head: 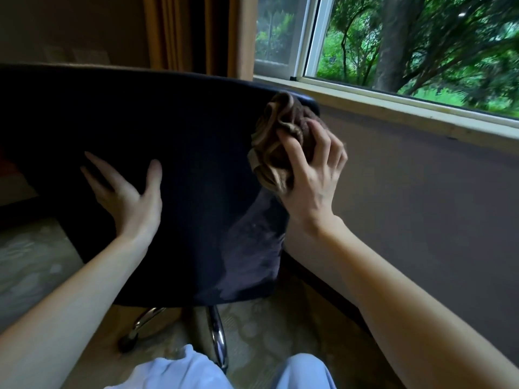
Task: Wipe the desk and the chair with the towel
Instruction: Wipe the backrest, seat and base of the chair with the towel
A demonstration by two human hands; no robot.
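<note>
Head view: our right hand grips the bunched brown towel, fingers curled round it. It presses the towel to the right edge of the black chair backrest, near the top corner. Our left hand is spread flat on the backrest, holding nothing. We judge it steadies the chair against the wipe.

I see the chair back as dark, matt woven cloth, its legs polished, glossy metal. The towel looks like soft brown terry cloth with paler bands. The window sill is pale bare wood.
</note>
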